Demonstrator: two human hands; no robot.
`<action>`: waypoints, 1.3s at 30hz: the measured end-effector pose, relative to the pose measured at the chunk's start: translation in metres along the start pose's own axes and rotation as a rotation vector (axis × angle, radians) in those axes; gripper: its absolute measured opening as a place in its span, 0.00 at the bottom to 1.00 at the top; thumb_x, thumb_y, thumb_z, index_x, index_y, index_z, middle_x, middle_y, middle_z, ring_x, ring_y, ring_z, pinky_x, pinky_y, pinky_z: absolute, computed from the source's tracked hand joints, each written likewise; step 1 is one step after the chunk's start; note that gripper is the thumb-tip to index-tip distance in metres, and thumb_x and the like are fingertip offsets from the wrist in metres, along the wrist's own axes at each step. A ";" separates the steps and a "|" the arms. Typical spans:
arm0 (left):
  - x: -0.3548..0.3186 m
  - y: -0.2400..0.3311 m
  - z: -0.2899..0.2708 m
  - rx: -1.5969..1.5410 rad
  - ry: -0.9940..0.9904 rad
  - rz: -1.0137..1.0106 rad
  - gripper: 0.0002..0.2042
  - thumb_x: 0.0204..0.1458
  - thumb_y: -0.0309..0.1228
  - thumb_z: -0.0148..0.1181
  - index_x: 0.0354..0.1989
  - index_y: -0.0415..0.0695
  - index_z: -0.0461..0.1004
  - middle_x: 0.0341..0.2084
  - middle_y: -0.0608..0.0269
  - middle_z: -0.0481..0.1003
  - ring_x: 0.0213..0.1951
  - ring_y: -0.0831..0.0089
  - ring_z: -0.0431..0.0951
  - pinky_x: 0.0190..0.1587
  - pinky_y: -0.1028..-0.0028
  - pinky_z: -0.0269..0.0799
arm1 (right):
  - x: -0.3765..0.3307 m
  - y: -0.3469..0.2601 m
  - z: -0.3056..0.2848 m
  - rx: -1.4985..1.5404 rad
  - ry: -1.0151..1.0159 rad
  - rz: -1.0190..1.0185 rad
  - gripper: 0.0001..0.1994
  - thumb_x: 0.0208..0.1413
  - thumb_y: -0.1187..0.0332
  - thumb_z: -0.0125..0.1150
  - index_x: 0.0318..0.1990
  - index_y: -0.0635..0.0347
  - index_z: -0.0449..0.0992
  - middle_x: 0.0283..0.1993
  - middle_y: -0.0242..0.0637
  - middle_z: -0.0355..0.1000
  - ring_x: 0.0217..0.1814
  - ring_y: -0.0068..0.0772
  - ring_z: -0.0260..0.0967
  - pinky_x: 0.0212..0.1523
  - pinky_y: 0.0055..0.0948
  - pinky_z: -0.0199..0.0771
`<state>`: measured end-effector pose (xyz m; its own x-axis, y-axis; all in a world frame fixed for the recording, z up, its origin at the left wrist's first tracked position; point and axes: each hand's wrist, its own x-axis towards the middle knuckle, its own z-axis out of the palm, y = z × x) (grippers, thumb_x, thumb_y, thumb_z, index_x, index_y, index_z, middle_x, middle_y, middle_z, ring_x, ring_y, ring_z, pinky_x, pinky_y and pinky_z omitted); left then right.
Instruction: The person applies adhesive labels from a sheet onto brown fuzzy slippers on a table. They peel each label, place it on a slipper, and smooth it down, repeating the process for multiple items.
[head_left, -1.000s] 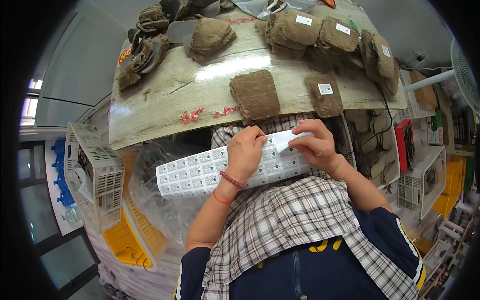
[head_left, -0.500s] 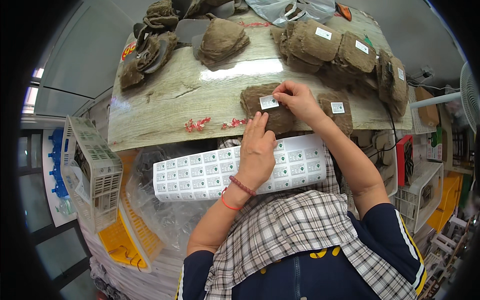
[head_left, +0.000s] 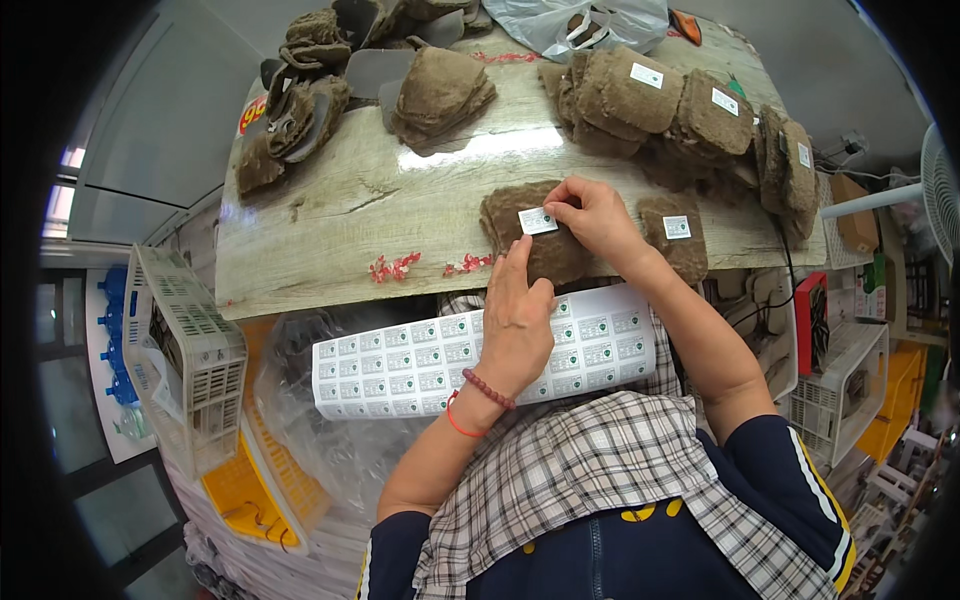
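A stack of brown fuzzy pads [head_left: 545, 262] lies near the table's front edge, with a small white label [head_left: 537, 220] on the top one. Pinched at its right corner, that label is between the thumb and forefinger of my right hand [head_left: 597, 222]. My left hand [head_left: 517, 325] is flat with fingers stretched out, its fingertips at the label's lower edge. Beneath the left palm, a large white sheet of printed labels [head_left: 390, 368] spreads across my lap. Close by on the right sits another brown pad [head_left: 680, 262] bearing a label [head_left: 677, 227].
Labelled pad stacks [head_left: 630, 90] stand at the back right, a bare stack [head_left: 440, 90] at the back middle, and grey-and-brown pads [head_left: 305, 110] pile up back left. A plastic bag [head_left: 575, 25] is at the far edge. Crates [head_left: 205, 370] flank the table; a fan [head_left: 940, 190] stands right.
The label sheet and my left hand have shifted slightly down. My right hand has lowered a little, still pinching the label's corner on the pad.
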<state>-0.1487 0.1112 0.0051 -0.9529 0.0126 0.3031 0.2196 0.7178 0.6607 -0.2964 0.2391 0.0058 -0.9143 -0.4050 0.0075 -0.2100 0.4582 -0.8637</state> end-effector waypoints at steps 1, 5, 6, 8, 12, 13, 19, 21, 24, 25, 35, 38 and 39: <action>0.001 0.001 0.000 0.006 0.004 0.003 0.03 0.48 0.20 0.59 0.27 0.35 0.71 0.65 0.36 0.58 0.64 0.42 0.61 0.65 0.53 0.56 | -0.001 -0.001 0.000 -0.009 -0.001 0.010 0.08 0.53 0.68 0.65 0.35 0.65 0.79 0.29 0.39 0.77 0.30 0.29 0.71 0.34 0.30 0.71; 0.001 -0.002 0.001 0.083 -0.020 0.040 0.03 0.47 0.21 0.59 0.27 0.36 0.72 0.66 0.38 0.57 0.65 0.46 0.60 0.64 0.53 0.54 | -0.003 -0.004 0.002 -0.038 0.014 0.009 0.07 0.54 0.70 0.65 0.35 0.66 0.79 0.28 0.33 0.76 0.30 0.20 0.68 0.33 0.25 0.70; 0.000 -0.004 0.003 0.104 -0.039 0.037 0.03 0.46 0.21 0.60 0.27 0.36 0.72 0.67 0.39 0.57 0.65 0.47 0.60 0.64 0.53 0.53 | -0.003 -0.004 0.003 -0.044 0.022 0.000 0.07 0.54 0.70 0.65 0.35 0.66 0.79 0.28 0.35 0.76 0.30 0.21 0.68 0.33 0.26 0.70; 0.000 -0.006 0.006 0.135 -0.063 0.030 0.03 0.46 0.22 0.60 0.27 0.37 0.72 0.67 0.40 0.57 0.65 0.48 0.59 0.63 0.53 0.52 | -0.004 -0.005 0.003 -0.073 0.034 -0.019 0.07 0.54 0.70 0.65 0.34 0.65 0.79 0.29 0.38 0.77 0.29 0.24 0.70 0.33 0.27 0.71; 0.000 -0.005 0.007 0.163 -0.083 0.018 0.03 0.46 0.23 0.60 0.27 0.37 0.73 0.67 0.41 0.58 0.66 0.50 0.59 0.63 0.52 0.52 | -0.007 -0.004 0.006 -0.169 0.076 -0.104 0.06 0.53 0.71 0.64 0.34 0.64 0.79 0.30 0.42 0.76 0.29 0.34 0.73 0.32 0.31 0.72; 0.000 -0.005 0.007 0.167 -0.086 0.015 0.03 0.46 0.23 0.60 0.27 0.38 0.73 0.66 0.41 0.59 0.66 0.50 0.59 0.63 0.52 0.51 | -0.008 -0.005 0.006 -0.196 0.087 -0.120 0.06 0.53 0.70 0.64 0.35 0.64 0.78 0.32 0.42 0.76 0.31 0.39 0.73 0.34 0.34 0.72; 0.000 -0.002 0.005 0.164 -0.085 0.018 0.03 0.46 0.23 0.61 0.26 0.38 0.74 0.66 0.42 0.60 0.66 0.50 0.58 0.63 0.51 0.51 | -0.020 -0.016 0.008 -0.302 0.105 -0.110 0.14 0.52 0.66 0.64 0.46 0.58 0.74 0.35 0.42 0.74 0.37 0.48 0.74 0.38 0.42 0.74; -0.001 -0.002 0.005 0.160 -0.081 0.011 0.02 0.46 0.23 0.60 0.26 0.38 0.74 0.66 0.42 0.60 0.66 0.51 0.58 0.63 0.51 0.51 | -0.023 -0.030 0.005 -0.283 0.064 -0.043 0.19 0.52 0.65 0.64 0.52 0.57 0.72 0.38 0.42 0.72 0.38 0.49 0.74 0.38 0.44 0.74; -0.001 -0.002 0.005 0.175 -0.087 0.014 0.02 0.46 0.23 0.60 0.26 0.38 0.74 0.66 0.42 0.60 0.66 0.51 0.58 0.63 0.51 0.50 | -0.023 -0.017 0.010 -0.434 0.170 -0.107 0.25 0.51 0.63 0.66 0.58 0.56 0.69 0.44 0.45 0.69 0.44 0.48 0.72 0.42 0.44 0.73; 0.000 -0.002 0.005 0.184 -0.091 0.016 0.02 0.46 0.23 0.60 0.26 0.38 0.74 0.66 0.42 0.60 0.66 0.51 0.58 0.63 0.51 0.50 | -0.023 -0.012 0.012 -0.454 0.225 -0.161 0.26 0.51 0.62 0.66 0.58 0.56 0.69 0.46 0.45 0.67 0.46 0.48 0.70 0.43 0.44 0.72; -0.002 -0.003 0.007 0.181 -0.095 0.018 0.03 0.47 0.23 0.60 0.26 0.39 0.73 0.67 0.43 0.57 0.68 0.51 0.56 0.64 0.51 0.49 | -0.006 0.017 0.009 -0.211 0.316 -0.016 0.27 0.52 0.58 0.68 0.57 0.61 0.71 0.46 0.42 0.67 0.43 0.38 0.70 0.43 0.33 0.72; -0.003 -0.001 0.006 0.179 -0.095 0.011 0.02 0.47 0.24 0.60 0.26 0.39 0.73 0.68 0.43 0.57 0.68 0.50 0.55 0.65 0.51 0.48 | -0.008 0.018 0.009 -0.140 0.293 0.011 0.23 0.50 0.56 0.69 0.49 0.60 0.76 0.42 0.39 0.70 0.39 0.38 0.73 0.40 0.36 0.73; -0.003 -0.002 0.006 0.178 -0.090 0.009 0.02 0.47 0.24 0.60 0.26 0.39 0.73 0.68 0.43 0.57 0.68 0.50 0.55 0.65 0.51 0.48 | -0.011 0.013 0.010 -0.133 0.278 -0.004 0.22 0.49 0.56 0.70 0.48 0.60 0.77 0.42 0.39 0.70 0.38 0.36 0.73 0.39 0.35 0.73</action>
<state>-0.1476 0.1137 -0.0014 -0.9676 0.0767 0.2405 0.1959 0.8291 0.5237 -0.2856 0.2416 -0.0111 -0.9693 -0.1835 0.1636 -0.2402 0.5643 -0.7899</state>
